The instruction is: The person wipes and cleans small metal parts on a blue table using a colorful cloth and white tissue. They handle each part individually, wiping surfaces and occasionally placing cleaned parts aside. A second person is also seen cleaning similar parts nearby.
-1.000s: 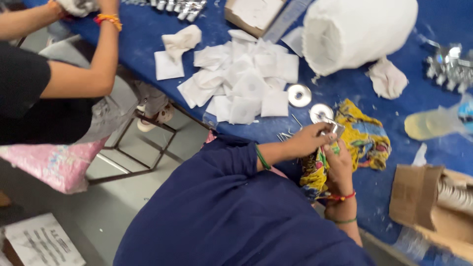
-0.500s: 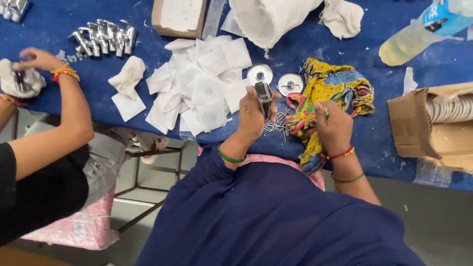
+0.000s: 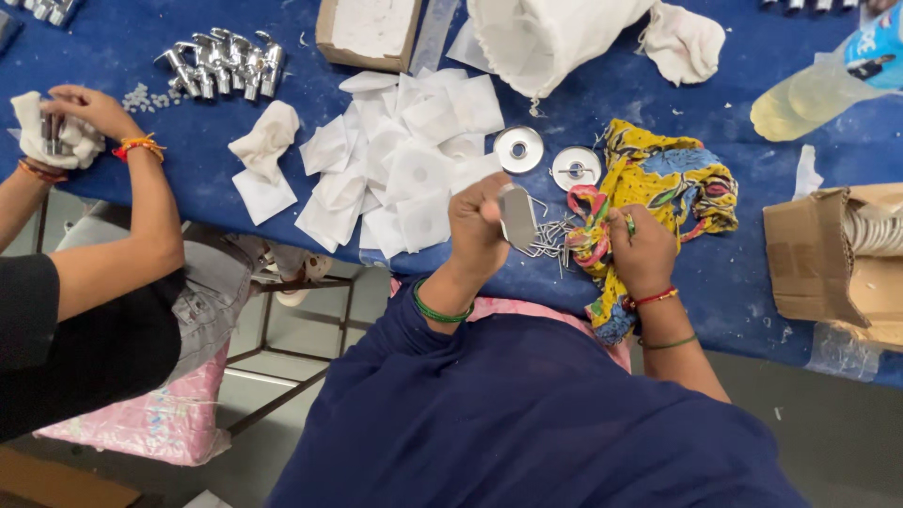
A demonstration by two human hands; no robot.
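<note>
The left hand [image 3: 478,229] grips a flat shiny metal piece [image 3: 517,216] upright above the loose metal hooks [image 3: 546,240], apparently for inspection, while the right hand [image 3: 642,249] pinches the yellow patterned cloth [image 3: 673,183] on the blue table [image 3: 188,132], seemingly readied for wiping.

One overhead view from my head camera, looking steeply down.

I see from above and behind the person's shoulders, facing the blue surface [image 3: 188,122] at close working range. Both hands sit near the frame's centre, a co-worker's arms enter at left, and floor shows along the bottom. No second view shares this scene.
</note>
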